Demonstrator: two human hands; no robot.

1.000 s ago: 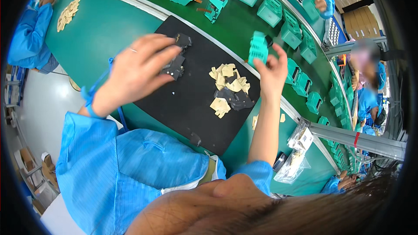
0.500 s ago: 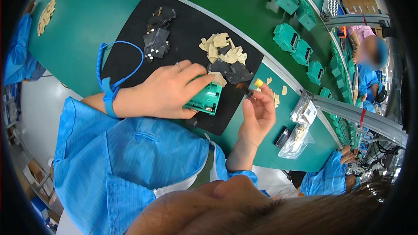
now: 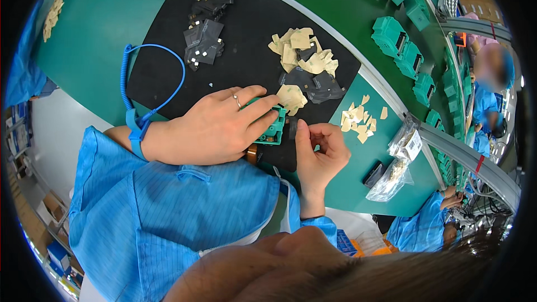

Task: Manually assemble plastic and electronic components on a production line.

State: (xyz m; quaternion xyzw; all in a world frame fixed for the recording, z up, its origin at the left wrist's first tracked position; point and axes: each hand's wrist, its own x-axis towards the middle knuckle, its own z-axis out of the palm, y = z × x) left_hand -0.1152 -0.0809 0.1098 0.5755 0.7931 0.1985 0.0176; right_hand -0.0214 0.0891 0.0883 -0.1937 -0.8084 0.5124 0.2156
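My left hand [image 3: 215,126] clamps the green case [image 3: 273,133]; my right hand [image 3: 321,151] pinches a small dark piece [image 3: 292,129] beside it.
The case sits under my left fingers, just left of my right thumb, its near edge by an amber strip [image 3: 251,154]. Beyond my left fingertips lies a beige sheet [image 3: 293,100]; beige scraps [image 3: 358,122] lie right of my pinch.
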